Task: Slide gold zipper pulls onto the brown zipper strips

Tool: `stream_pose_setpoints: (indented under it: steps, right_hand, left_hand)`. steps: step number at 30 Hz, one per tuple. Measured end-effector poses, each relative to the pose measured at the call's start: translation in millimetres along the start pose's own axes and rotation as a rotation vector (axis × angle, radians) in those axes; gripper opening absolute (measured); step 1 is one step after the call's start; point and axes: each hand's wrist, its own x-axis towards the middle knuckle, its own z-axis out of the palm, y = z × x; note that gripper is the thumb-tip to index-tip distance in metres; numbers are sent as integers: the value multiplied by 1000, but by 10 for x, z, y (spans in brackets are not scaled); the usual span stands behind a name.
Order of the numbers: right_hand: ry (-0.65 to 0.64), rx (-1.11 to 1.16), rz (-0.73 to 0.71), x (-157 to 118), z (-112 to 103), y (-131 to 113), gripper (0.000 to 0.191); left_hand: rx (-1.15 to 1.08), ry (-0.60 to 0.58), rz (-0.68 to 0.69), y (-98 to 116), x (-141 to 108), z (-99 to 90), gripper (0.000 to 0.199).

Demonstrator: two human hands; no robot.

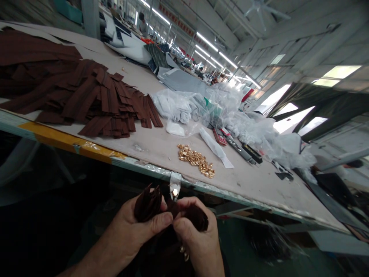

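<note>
Both of my hands are closed just below the table's front edge. My left hand (135,227) grips a bundle of dark brown zipper tapes (148,204), its thumb laid across the front. The fingers and thumb of my right hand (197,234) are wrapped round more brown zipper tape (197,216). Between the hands, the tape comes up to a small holder (175,182) fixed to the table edge, with a gold zipper slider (174,192) at its tip. A few gold sliders (183,252) hang beneath my right hand. Past the holder lies a pile of gold sliders (197,159).
A large heap of brown zipper tapes (86,92) covers the table's left side. Clear plastic bags (184,105), a white paper strip (215,148), a red calculator-like object (219,136) and a grey cutter-like tool (239,149) lie toward the right. The table edge (230,196) slopes across the view.
</note>
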Motion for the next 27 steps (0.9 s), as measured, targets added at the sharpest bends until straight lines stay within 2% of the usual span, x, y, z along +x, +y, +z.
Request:
stream_pose_setpoints:
  steps: [3, 7, 11, 13, 15, 18, 22, 25, 27]
  right_hand:
    - [64, -45, -1, 14, 38, -19, 23]
    - [60, -131, -24, 19, 51, -89, 26]
    - [49, -188, -48, -5, 43, -66, 19]
    - [46, -266, -127, -15, 38, -22, 12]
    - [44, -392, -295, -17, 32, 9, 9]
    - [18, -548, -568, -11, 27, 1, 12]
    - [-43, -567, -749, -15, 32, -38, 21]
    - [-6, -499, -739, -31, 49, -27, 22]
    - [72, -414, -625, -39, 71, -10, 15]
  left_hand:
    - [83, 35, 74, -11, -1, 11, 27]
    - [139, 76, 95, -13, -12, -6, 26]
    - [316, -10, 111, 7, -13, -42, 21]
    - [377, -24, 133, 41, -17, -50, 22]
    - [387, -14, 139, 83, -21, -50, 24]
    - [259, -40, 26, 128, -29, -38, 25]
    - [-64, 11, -188, 123, -36, -9, 26]
    - [-188, 5, -256, 114, -49, 20, 25]
    - [-221, -20, -293, 116, -62, 43, 26]
